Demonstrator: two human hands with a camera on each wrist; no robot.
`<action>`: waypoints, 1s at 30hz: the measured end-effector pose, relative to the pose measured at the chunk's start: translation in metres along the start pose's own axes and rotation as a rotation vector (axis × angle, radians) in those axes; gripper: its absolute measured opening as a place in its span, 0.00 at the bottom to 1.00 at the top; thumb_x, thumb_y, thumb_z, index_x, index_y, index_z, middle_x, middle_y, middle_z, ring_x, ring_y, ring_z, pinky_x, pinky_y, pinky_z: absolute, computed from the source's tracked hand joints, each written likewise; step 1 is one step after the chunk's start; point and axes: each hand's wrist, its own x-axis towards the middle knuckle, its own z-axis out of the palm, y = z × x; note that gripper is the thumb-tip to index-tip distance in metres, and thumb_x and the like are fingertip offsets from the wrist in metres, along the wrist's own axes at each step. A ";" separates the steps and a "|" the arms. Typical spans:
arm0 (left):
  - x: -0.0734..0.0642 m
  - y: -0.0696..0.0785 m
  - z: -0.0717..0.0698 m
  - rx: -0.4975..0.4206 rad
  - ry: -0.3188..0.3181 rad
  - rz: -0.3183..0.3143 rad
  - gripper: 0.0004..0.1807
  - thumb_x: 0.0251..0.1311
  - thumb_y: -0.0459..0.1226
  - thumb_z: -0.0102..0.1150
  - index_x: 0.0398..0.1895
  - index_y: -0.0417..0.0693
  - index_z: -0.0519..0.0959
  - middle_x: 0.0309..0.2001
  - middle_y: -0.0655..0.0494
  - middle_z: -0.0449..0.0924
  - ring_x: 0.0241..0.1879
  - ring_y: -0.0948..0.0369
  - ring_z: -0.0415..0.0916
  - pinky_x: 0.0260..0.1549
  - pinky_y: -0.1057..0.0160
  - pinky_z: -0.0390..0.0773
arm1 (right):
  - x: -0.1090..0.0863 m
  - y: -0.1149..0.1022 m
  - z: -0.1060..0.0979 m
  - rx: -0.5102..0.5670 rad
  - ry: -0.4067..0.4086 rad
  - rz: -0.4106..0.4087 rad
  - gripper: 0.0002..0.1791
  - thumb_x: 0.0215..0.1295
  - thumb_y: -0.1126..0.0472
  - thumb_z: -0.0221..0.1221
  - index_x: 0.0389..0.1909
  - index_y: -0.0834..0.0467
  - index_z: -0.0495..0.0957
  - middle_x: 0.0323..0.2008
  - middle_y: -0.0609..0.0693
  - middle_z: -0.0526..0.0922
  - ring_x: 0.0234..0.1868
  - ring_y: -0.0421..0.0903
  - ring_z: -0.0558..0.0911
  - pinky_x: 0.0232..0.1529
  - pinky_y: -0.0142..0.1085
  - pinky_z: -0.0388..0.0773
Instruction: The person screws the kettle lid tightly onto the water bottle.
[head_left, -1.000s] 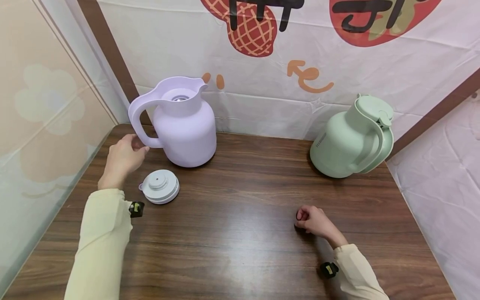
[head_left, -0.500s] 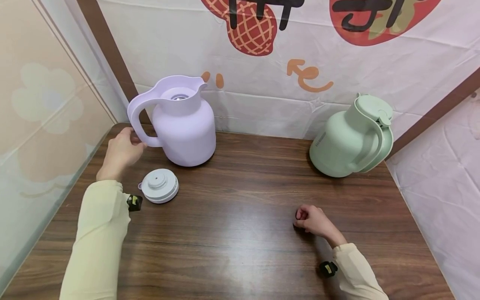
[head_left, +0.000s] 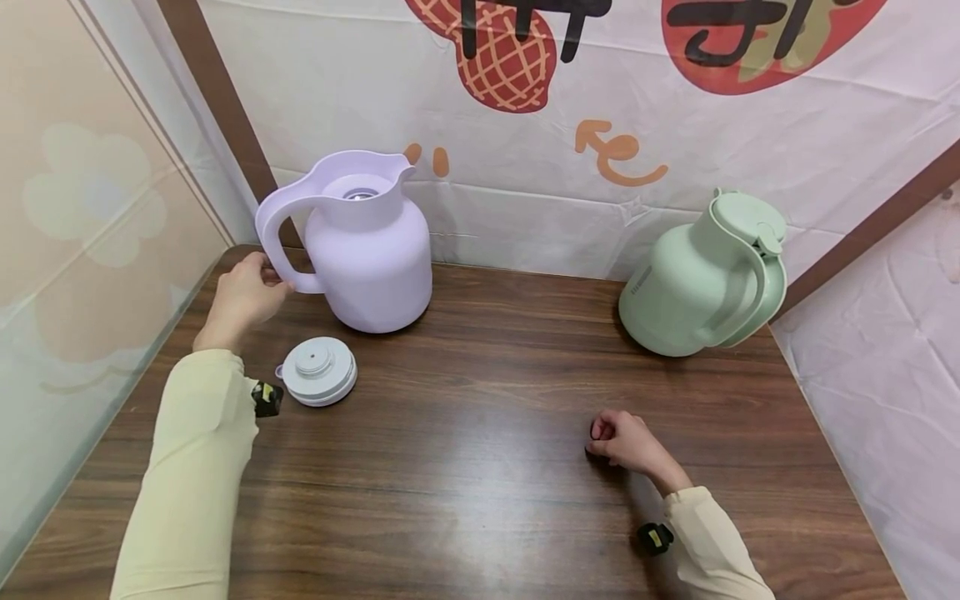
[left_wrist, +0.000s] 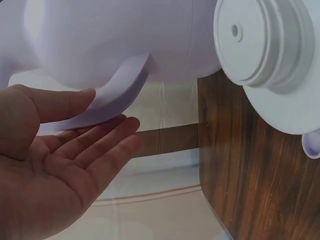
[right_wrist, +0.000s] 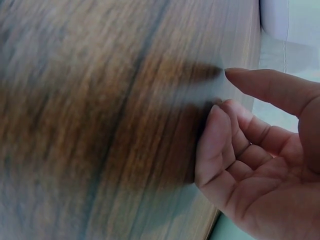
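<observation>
A lilac thermos jug (head_left: 378,258) stands upright at the back left, its mouth uncovered. My left hand (head_left: 243,298) is at the lower part of its handle (head_left: 279,237). In the left wrist view the fingers (left_wrist: 95,155) are fairly straight behind the handle, and the thumb (left_wrist: 67,102) overlaps its near side. Close to that wrist, a pale stopper lid (head_left: 318,375) lies on the table with its stepped knob upward. My right hand (head_left: 630,442) rests on the wood, fingers loosely bent; the right wrist view shows nothing between thumb and fingers.
A pale green thermos jug (head_left: 678,292), lid on, stands at the back right with its handle toward the right. Behind the brown wooden table (head_left: 450,467) hangs a printed white cloth (head_left: 517,217). Fabric walls border both sides.
My left hand has edged slightly forward to the jug's handle, the forearm shifting a little left. The jugs, the lid and my right hand stay where they were.
</observation>
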 end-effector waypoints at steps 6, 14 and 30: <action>-0.002 0.002 0.002 0.007 0.035 -0.013 0.21 0.57 0.37 0.48 0.48 0.27 0.65 0.46 0.29 0.72 0.48 0.35 0.66 0.46 0.43 0.64 | 0.000 0.000 0.000 0.003 -0.002 -0.015 0.08 0.50 0.69 0.62 0.23 0.61 0.70 0.18 0.47 0.71 0.17 0.41 0.71 0.18 0.35 0.72; -0.008 0.004 0.004 0.018 0.051 0.000 0.20 0.57 0.39 0.51 0.45 0.29 0.67 0.42 0.31 0.75 0.44 0.36 0.69 0.41 0.44 0.66 | 0.001 0.001 0.001 0.003 0.002 -0.017 0.09 0.50 0.69 0.62 0.22 0.61 0.70 0.17 0.47 0.71 0.16 0.41 0.71 0.18 0.35 0.73; -0.020 0.009 0.005 0.063 -0.007 0.068 0.18 0.53 0.42 0.58 0.36 0.33 0.71 0.33 0.37 0.77 0.37 0.40 0.71 0.33 0.47 0.68 | 0.001 0.002 0.000 0.012 -0.004 -0.014 0.08 0.50 0.70 0.62 0.22 0.61 0.70 0.18 0.48 0.71 0.16 0.41 0.72 0.18 0.35 0.73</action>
